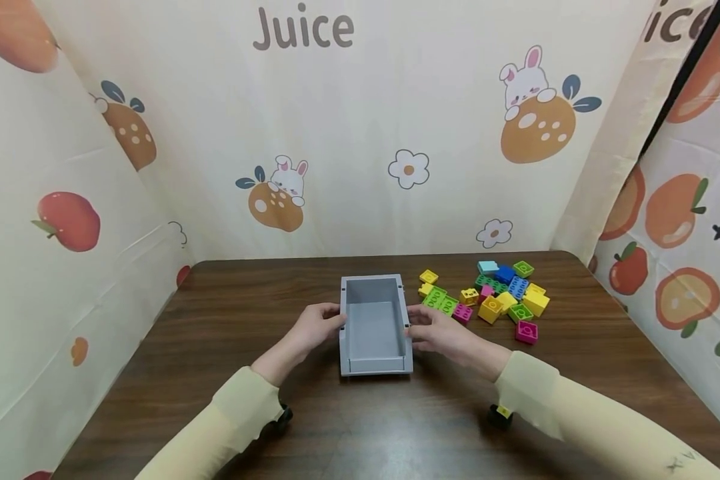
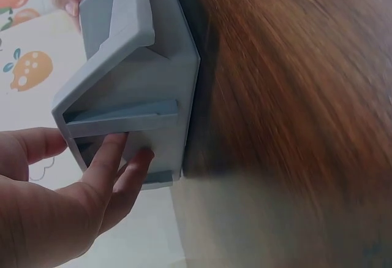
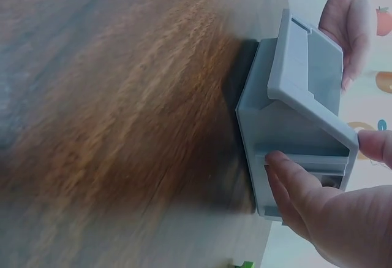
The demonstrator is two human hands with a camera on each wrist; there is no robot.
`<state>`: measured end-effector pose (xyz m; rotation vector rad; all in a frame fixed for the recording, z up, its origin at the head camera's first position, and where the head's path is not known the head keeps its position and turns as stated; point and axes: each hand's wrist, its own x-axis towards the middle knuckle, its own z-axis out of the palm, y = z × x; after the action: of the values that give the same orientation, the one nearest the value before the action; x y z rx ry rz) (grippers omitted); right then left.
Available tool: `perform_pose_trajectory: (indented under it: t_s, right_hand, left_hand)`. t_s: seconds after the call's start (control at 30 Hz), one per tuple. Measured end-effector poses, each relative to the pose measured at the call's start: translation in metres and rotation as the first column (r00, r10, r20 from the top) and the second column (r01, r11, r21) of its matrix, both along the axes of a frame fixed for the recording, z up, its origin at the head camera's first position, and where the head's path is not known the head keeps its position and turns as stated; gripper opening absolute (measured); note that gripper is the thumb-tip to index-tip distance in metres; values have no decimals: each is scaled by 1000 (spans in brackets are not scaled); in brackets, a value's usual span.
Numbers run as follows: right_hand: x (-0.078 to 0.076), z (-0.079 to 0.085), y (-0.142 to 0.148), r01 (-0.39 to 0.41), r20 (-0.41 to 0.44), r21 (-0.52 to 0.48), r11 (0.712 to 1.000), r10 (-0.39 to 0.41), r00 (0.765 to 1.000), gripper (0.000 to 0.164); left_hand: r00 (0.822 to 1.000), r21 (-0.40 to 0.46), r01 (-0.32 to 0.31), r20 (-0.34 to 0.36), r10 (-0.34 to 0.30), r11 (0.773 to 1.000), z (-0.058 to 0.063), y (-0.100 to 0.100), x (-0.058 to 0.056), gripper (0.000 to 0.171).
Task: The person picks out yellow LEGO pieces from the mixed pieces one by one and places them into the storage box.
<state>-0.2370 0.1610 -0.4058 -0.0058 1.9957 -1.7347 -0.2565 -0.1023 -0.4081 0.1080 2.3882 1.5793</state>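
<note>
A grey plastic storage bin point(image 1: 375, 330) stands on the table in the head view, and I see nothing inside it. My left hand point(image 1: 315, 330) grips its left side. In the left wrist view that hand's thumb is at the rim of the bin point(image 2: 138, 81), with fingertips against the outer wall beneath a ledge. On the opposite side my right hand point(image 1: 441, 337) holds the bin. The right wrist view has the right thumb at the rim and the fingers point(image 3: 294, 176) on the ribbed side wall of the bin point(image 3: 306, 130).
Loose toy bricks lie right of the bin, including a green brick point(image 1: 435, 298), a yellow brick point(image 1: 490, 309), a blue brick point(image 1: 518, 287) and a magenta brick point(image 1: 526, 331). A printed curtain point(image 1: 360, 120) hangs behind the brown wooden table point(image 1: 264, 287).
</note>
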Motion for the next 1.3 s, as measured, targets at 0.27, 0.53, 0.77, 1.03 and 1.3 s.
perform_pose_trajectory:
  t_s: [0.27,0.53,0.77,1.03,1.3]
  right_hand:
    - [3,-1,12,22,-1,4,1000,-22,1000,57]
    - [6,1,22,-8,-28,22,1000,9,1000,57]
    - [8,2,30,-2,-18,36,999,3,1000,59]
    - [7,4,32,-2,-1,59,998,2,1000,61]
    - [-1,15,39,-58,-6,172,983,60,998,60]
  left_hand:
    - [1000,39,31,-7,-31,999,3,11,2,40]
    - [999,76,46,11,-47,996,10,20,6,42]
    - [994,123,52,88,-63,991,2,25,-15,54]
    - [990,-96,114,100,-104,989,21,32,-48,66]
    - [992,-231,122,53,-113,965,20,38,-69,45]
